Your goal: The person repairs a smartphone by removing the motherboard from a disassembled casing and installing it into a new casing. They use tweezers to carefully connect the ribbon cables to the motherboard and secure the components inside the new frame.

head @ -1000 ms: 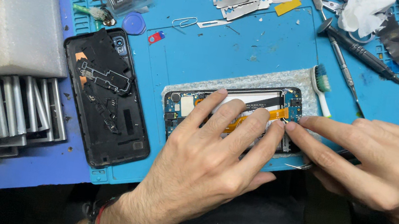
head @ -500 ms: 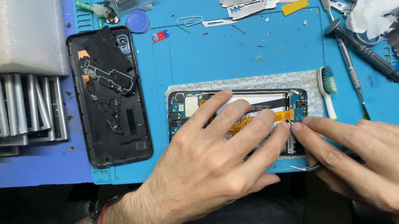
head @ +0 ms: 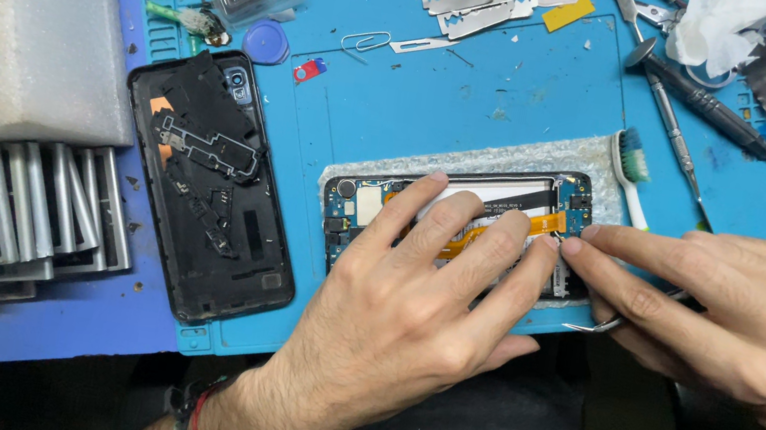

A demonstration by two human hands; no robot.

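Blue work mat (head: pixel 483 88) covers counter, frame centre to 1 o'clock. Grey foam block (head: pixel 29 11) at 10 o'clock; stacked batteries (head: pixel 9 210) at 9. Black back cover (head: pixel 210 189) lies inside up, left of centre. Opened phone (head: pixel 358 211) at centre on bubble wrap, circuit board bare. Left hand (head: pixel 408 320) presses it flat, fingers spread. Right hand (head: pixel 743 309) at 3 o'clock, fingers pinched on thin metal tweezers (head: pixel 594 325), tips meeting orange flex cable (head: pixel 544 221). Phone likely light, rigid; cable thin, tear-prone; best steadied by frame edges. Toothbrush (head: pixel 630 176) just beyond.
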